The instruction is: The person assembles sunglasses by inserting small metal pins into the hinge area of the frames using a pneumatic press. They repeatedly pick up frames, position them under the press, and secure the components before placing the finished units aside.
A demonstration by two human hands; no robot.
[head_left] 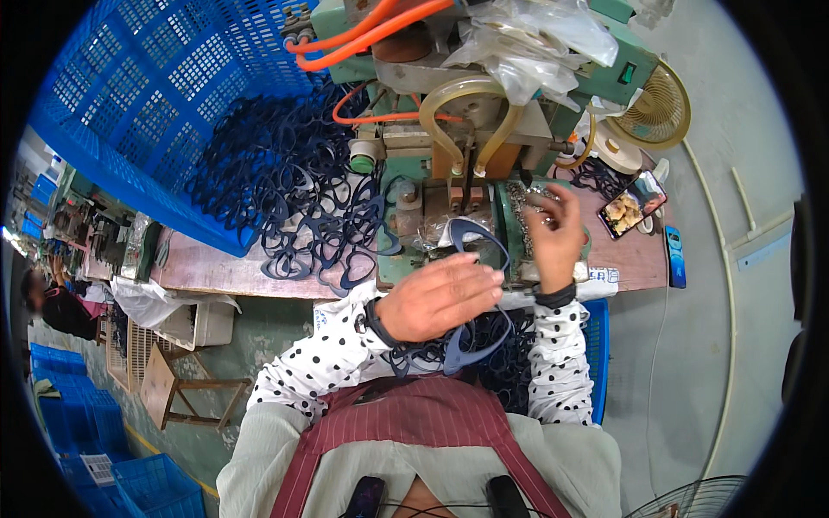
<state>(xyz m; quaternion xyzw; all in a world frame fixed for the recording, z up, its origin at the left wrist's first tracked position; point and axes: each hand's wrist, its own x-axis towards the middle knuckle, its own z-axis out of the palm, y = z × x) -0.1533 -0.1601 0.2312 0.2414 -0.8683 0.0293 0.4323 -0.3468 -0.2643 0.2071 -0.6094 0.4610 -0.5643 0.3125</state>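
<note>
My left hand (440,298) is in front of the machine's working head, back up and fingers together. It grips a dark blue looped strap piece (471,354), whose wide ends show above and below the hand; the thumb's grip is mostly hidden. My right hand (557,233) is over a narrow tray of small shiny metal parts (520,216), fingers curled. Whether a part is between its fingertips is too small to tell. A green press-like machine (406,173) stands ahead, with clear tubes (436,129) running down to its head.
A big blue basket (129,112) tips many dark blue loops (259,164) onto the table at left. Another blue basket (598,345) of loops sits at my lap. Right hold a phone (632,205), a fan (661,108) and a blue packet (675,256). Orange hoses (371,34) hang above.
</note>
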